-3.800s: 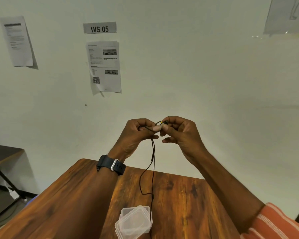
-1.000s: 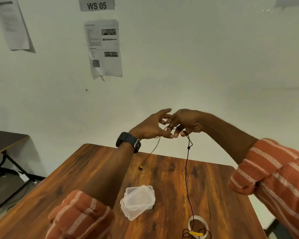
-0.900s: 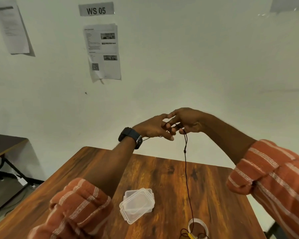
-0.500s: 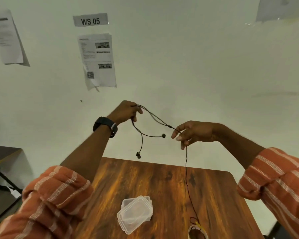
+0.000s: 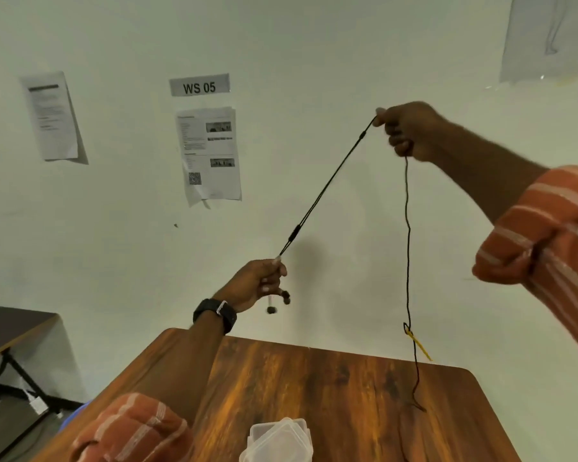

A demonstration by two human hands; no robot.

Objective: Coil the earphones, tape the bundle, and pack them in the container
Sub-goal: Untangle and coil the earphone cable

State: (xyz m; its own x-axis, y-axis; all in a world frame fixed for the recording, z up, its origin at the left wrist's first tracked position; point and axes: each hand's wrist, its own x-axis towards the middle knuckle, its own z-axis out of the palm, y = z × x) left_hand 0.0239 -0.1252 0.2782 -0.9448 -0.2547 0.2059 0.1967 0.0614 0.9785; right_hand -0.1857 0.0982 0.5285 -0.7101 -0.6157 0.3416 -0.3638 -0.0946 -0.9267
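Observation:
Black wired earphones (image 5: 327,185) are stretched taut in the air between both hands. My left hand (image 5: 257,285) pinches the cable near the two earbuds (image 5: 277,303), which dangle just below its fingers. My right hand (image 5: 411,130), raised high, pinches the cable near the splitter. From it the long cable (image 5: 407,248) hangs straight down, with a yellow tie (image 5: 417,345) on it, and its end reaches the wooden table (image 5: 331,395). A clear plastic container (image 5: 277,440) with its lid sits at the table's near edge.
A white wall stands close behind the table, with a "WS 05" sign (image 5: 199,85) and taped paper sheets (image 5: 209,155). A dark side table (image 5: 10,328) stands at the left. The tape roll is out of view.
The hands have pulled far apart: my right hand rose up and right, my left dropped lower. The cable between them is now taut, and the cable's tail has lifted off the table.

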